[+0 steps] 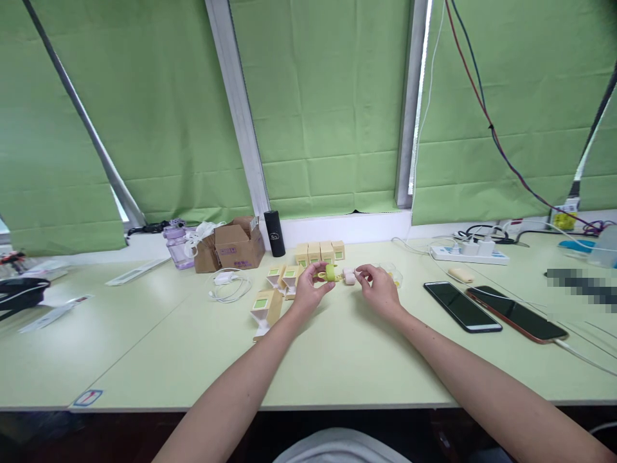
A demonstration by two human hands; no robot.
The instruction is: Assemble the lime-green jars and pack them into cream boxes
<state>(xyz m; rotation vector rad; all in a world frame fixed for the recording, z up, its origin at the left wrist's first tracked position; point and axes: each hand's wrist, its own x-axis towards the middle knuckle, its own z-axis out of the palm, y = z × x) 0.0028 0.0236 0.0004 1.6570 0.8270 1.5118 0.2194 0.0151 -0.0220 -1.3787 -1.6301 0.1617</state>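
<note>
My left hand (311,288) is closed round a small yellow-green piece (330,273), whose exact kind is too small to make out. Just right of it is a small pale pink-white piece (349,277), close to the fingertips of my right hand (380,290). Those right fingers are pinched together; whether they grip the pale piece or a thin part of it is unclear. Behind my right hand sits a clear round plastic container (396,276), partly hidden. Several small yellow boxes stand by my left hand, among them an open, tilted one (267,307).
More small boxes (314,252) line the back. A brown cardboard box (238,245), a purple bottle (177,247) and a black cylinder (274,233) stand back left. A white charger (224,278) with coiled cable lies left. Two phones (463,307) and a power strip (470,253) lie right.
</note>
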